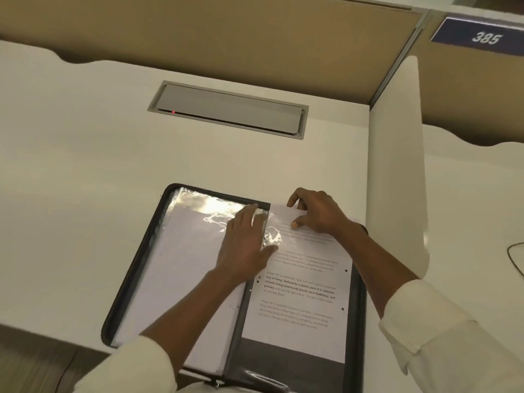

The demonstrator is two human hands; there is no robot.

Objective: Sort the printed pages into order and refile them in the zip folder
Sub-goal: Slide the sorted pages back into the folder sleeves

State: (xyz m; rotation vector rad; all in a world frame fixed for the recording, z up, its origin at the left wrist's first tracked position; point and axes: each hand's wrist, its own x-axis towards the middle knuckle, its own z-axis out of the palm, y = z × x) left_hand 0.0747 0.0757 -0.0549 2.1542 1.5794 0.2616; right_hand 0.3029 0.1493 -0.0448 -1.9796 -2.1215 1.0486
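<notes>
- The black zip folder (133,265) is lying open on the white desk (85,165), filling the view from 6 to 5 o'clock.
- Its left half is holding a stack of clear plastic sleeves (175,265) with white sheets inside, glare shining at their 12 o'clock end.
- A printed page (300,302) is lying on the right half, its top edge partly inside a clear sleeve.
- The left hand (243,245) is pressing flat, fingers spread, along the spine at the sleeve's opening, gripping nothing.
- The right hand (317,211) is pinching the page's top edge between thumb and fingers.
- A grey cable hatch (226,112) is sitting at 12 o'clock; a sign reading 385 (485,38) is showing at 1 o'clock.
</notes>
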